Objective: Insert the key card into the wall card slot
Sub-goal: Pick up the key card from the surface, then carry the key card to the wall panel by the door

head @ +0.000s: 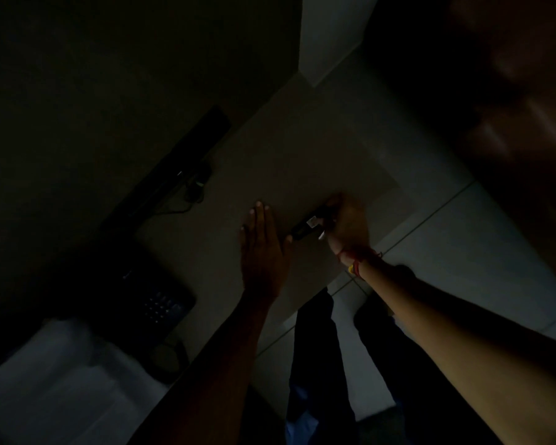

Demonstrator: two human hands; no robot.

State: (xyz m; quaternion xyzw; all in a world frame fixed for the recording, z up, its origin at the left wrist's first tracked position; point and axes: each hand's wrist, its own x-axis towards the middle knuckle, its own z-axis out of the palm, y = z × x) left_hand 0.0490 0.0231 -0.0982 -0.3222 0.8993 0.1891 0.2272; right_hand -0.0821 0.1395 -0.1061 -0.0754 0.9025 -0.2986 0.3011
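At frame centre, the left hand (262,252) lies flat, fingers together; the right hand (347,224) pinches what may be the key card (312,223).

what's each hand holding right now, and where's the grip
The right hand is closed on a small dark object with a white tag, gripping its far end; too dim to say whether it is the key card. The left hand lies flat, holding nothing.

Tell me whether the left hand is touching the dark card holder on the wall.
Cannot tell. In the head view the left hand lies flat beside the dark card holder, its thumb reaching the holder's lower end, but the dim picture hides any contact or gap.
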